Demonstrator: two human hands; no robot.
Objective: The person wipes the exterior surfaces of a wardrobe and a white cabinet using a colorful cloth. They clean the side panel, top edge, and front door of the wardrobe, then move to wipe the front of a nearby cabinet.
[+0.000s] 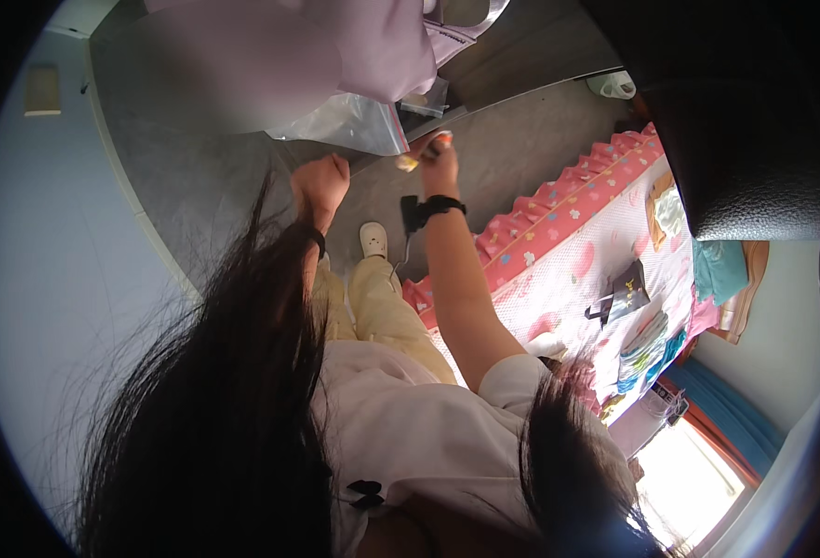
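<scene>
My right hand (440,162) grips a small, blurred, orange, white and yellow packet (407,163) above the edge of a dark tabletop (521,63). My left hand (321,183) is curled beside that edge, and its fingertips are hidden, so I cannot tell whether anything is in it. Just beyond both hands lies a clear plastic zip bag (354,125) with a red seal line. A smaller clear bag (427,101) rests on the dark surface to its right. Behind them sits a pale pink fabric bag (382,49) with a zipper, partly blurred.
To the right stands a bed (542,279) with a frilled pink cover, bearing a black bag (626,293) and folded clothes (647,342). A pale wall (68,244) runs along the left. A white bag (612,85) is near the table's far right end.
</scene>
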